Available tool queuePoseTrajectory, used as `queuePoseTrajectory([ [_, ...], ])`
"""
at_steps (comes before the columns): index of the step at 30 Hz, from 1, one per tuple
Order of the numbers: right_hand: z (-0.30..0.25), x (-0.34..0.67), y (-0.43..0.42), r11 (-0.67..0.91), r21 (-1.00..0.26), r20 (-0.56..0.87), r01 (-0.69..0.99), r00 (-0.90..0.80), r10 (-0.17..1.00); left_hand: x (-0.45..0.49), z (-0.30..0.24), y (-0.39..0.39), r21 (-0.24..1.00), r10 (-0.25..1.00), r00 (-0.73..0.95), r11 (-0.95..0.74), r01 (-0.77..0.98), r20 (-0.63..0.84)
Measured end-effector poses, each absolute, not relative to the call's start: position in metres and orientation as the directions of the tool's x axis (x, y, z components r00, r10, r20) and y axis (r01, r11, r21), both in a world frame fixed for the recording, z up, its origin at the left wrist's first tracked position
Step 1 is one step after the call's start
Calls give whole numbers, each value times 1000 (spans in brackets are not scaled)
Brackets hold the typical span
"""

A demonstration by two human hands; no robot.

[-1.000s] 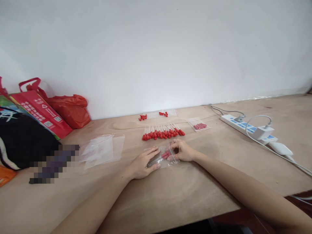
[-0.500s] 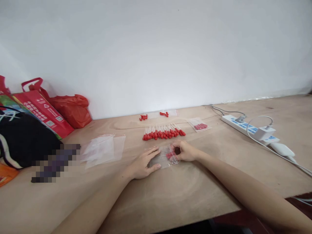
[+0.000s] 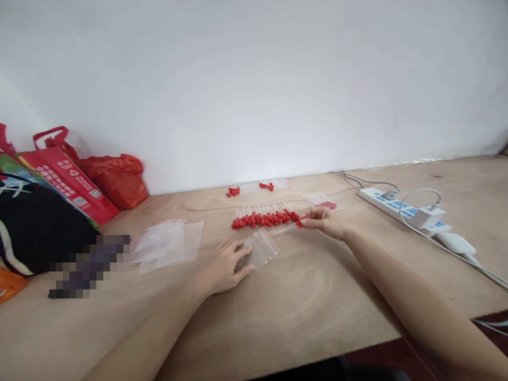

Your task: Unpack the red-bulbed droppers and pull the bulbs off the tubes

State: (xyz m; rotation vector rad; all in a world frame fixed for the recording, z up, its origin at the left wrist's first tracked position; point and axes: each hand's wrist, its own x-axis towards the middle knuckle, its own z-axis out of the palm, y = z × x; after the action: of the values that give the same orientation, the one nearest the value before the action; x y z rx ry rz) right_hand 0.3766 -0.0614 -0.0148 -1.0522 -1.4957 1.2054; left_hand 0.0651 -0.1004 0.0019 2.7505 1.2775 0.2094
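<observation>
Nearest us on the bare wood of the tabletop (image 3: pixel 297 312), our left hand (image 3: pixel 224 267) lies palm down, its thumb set wide of its fingers, holding one end of a clear zip bag (image 3: pixel 260 250) flat. The fingers press on the film rather than pinch it. The bag reaches away to the right from under them, and its zip edge slants on the side toward our right hand (image 3: pixel 323 222). We see no red through the film, and we cannot tell whether the zip is parted.

A little farther out and to the right, our right fingers are drawn narrow on a few red-tipped sticks (image 3: pixel 299 224). We cannot count them. The red ends sit at the fingertips, while the pale shafts seem to run left and slightly toward us, roughly pointing past the far corner of the bag. So the key relation is this: the bag lies left of and nearer than the right fingers, apart from them, zip edge facing them. The left hand is the nearer one to the bag, touching it.

Just beyond, close by the right fingertips, a row of red-tipped sticks (image 3: pixel 260 218) lies side by side, tips toward us and shafts toward the wall. Off to the left lie loose, overlapping clear bags (image 3: pixel 170 243). Behind our right hand is a filled bag (image 3: pixel 327 204) with red showing inside, and farthest, near the wall (image 3: pixel 254 95), a flat clear bag (image 3: pixel 281 184) lies with red tips in two clusters.
</observation>
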Motion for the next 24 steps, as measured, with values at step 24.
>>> queuePoseTrajectory([
  [24,-45,351,-29,484,-286,593,827,-244,767,75,-12,-86,345,887,420,-462,817,193],
])
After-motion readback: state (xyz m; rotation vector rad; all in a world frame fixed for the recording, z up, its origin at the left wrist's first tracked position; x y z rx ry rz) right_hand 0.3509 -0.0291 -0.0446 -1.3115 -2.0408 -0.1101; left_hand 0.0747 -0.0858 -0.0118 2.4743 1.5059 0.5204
